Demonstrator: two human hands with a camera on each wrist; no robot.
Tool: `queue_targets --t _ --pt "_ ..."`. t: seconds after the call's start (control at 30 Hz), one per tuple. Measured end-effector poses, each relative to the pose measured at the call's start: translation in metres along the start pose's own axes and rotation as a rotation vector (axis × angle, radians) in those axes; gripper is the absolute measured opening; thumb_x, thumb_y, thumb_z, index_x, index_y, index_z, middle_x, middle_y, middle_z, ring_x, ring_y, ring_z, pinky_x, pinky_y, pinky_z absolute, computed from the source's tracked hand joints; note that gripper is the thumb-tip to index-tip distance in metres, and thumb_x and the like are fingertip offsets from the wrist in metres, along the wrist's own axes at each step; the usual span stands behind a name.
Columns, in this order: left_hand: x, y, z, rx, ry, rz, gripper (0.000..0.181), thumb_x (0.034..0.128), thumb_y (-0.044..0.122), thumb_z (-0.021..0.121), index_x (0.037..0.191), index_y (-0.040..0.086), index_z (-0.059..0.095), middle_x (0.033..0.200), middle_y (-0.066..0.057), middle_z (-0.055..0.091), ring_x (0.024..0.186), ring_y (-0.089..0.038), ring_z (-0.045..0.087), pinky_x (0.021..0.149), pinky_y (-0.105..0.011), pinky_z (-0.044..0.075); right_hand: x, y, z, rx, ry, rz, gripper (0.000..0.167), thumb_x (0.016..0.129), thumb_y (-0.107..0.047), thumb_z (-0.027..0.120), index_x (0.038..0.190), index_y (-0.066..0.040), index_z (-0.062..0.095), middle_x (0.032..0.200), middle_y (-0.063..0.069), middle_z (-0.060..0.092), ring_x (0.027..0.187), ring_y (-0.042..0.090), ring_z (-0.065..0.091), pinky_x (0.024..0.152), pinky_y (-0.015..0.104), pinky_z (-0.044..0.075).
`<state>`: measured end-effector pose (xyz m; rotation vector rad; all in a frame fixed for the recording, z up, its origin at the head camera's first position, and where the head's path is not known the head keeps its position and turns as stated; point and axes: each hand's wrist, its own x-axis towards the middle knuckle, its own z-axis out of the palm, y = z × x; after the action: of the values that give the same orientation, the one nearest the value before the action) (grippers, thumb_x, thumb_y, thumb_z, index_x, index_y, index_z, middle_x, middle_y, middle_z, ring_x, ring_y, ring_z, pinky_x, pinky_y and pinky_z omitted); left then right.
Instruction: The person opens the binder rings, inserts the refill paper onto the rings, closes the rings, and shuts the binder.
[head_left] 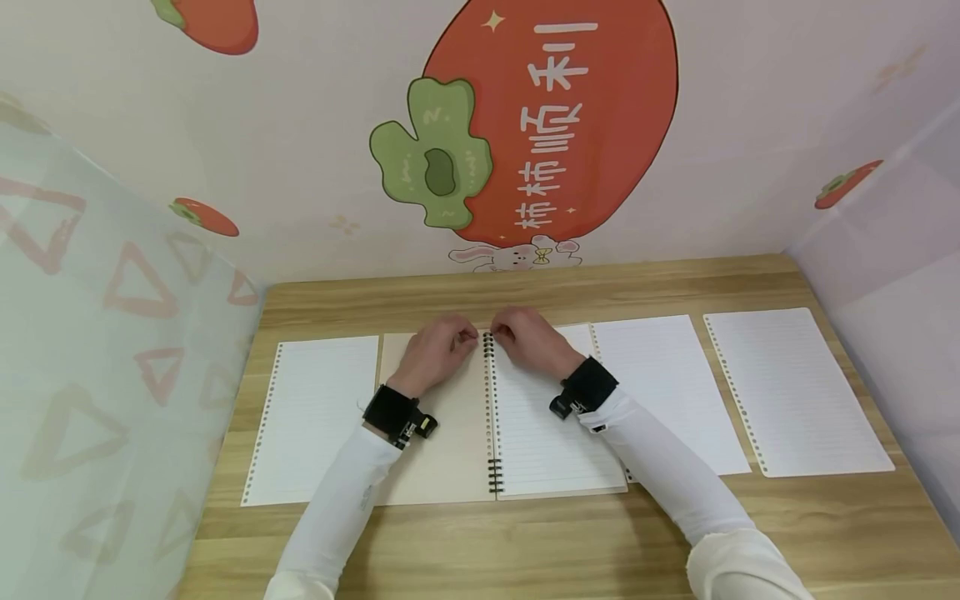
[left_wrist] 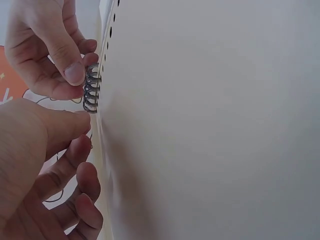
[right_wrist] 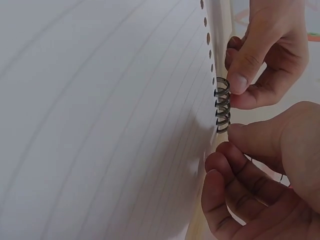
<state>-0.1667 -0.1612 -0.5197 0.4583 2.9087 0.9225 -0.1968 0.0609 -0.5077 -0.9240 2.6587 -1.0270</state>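
An open ring-bound notebook lies on the table, with a plain tan page (head_left: 442,450) on the left and a lined page (head_left: 555,450) on the right. A short metal binding coil (left_wrist: 92,89) sits at the top of the punched edge. My left hand (head_left: 438,354) is at the coil's left side, thumb and forefinger pinching it. From the right side my right hand (head_left: 532,342) pinches the same coil (right_wrist: 223,106), fingers curled. The fingertips of both hands nearly meet there. A second binding coil (head_left: 495,475) joins the pages at the bottom edge.
Loose lined, punched sheets lie around the notebook: one sheet (head_left: 311,425) on the left, another sheet (head_left: 667,392) just right, and a farther sheet (head_left: 802,392) at far right. The wooden table (head_left: 555,550) meets a printed wall (head_left: 315,167) at the back.
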Motion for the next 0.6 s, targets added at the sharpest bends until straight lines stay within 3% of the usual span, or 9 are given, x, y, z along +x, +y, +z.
queue_targets --t 0.33,0.6 --pt "-0.005 0.005 0.0 -0.006 -0.005 0.02 0.006 0.1015 0.021 0.074 0.105 0.019 0.079 0.102 0.006 0.072 0.091 -0.014 0.066 0.075 -0.034 0.055 -0.008 -0.004 0.003 -0.007 0.006 -0.025 0.012 0.1 -0.002 0.069 0.107 -0.004 0.079 0.095 0.005 0.071 0.084 0.018 0.06 0.077 0.03 0.054" --pt "-0.012 0.01 0.001 -0.017 -0.019 0.003 0.006 0.1007 0.023 0.075 0.104 0.021 0.08 0.1 0.007 0.069 0.085 -0.013 0.063 0.07 -0.033 0.052 -0.012 -0.007 0.005 0.004 -0.001 -0.046 0.012 0.1 -0.001 0.069 0.105 -0.004 0.08 0.092 0.004 0.07 0.083 0.016 0.06 0.075 0.029 0.053"
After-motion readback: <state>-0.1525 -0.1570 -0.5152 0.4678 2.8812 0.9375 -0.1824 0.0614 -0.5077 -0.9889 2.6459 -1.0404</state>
